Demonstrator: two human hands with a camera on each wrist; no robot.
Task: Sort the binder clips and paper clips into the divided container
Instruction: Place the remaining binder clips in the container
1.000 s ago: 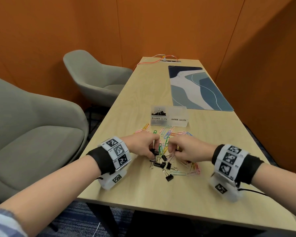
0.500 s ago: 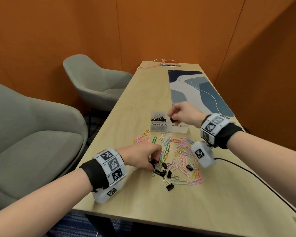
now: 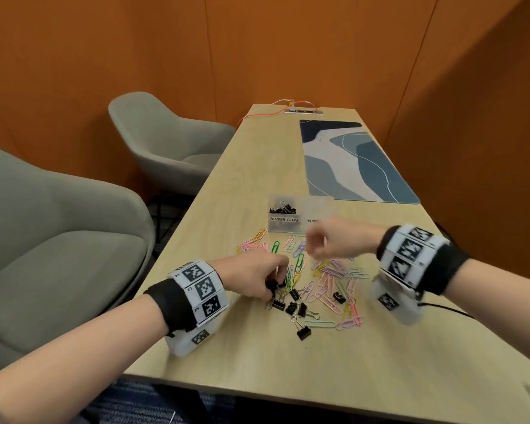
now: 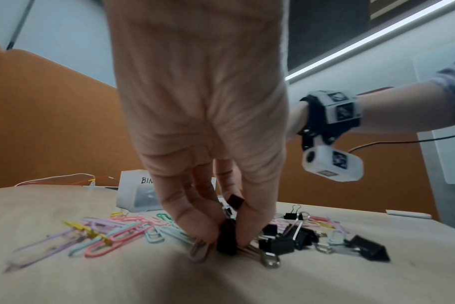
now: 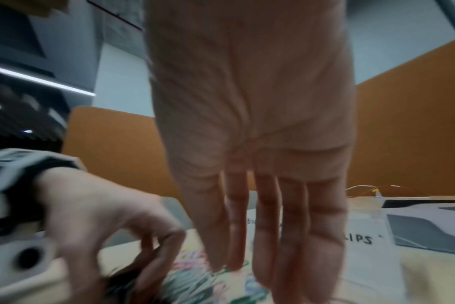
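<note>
Back from the container (image 3: 300, 217), the right hand (image 3: 334, 241), fingers straight and bare, drops toward the paper clips (image 3: 328, 278) just below it, while the left hand (image 3: 254, 278) pinches a binder clip (image 4: 227, 239) on the table.

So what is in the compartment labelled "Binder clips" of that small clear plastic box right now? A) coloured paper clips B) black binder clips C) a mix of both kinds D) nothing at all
B: the head view shows a heap of small black binder clips behind the "Binder clips" label of the clear divided plastic box, with no coloured paper clips among them.
</note>
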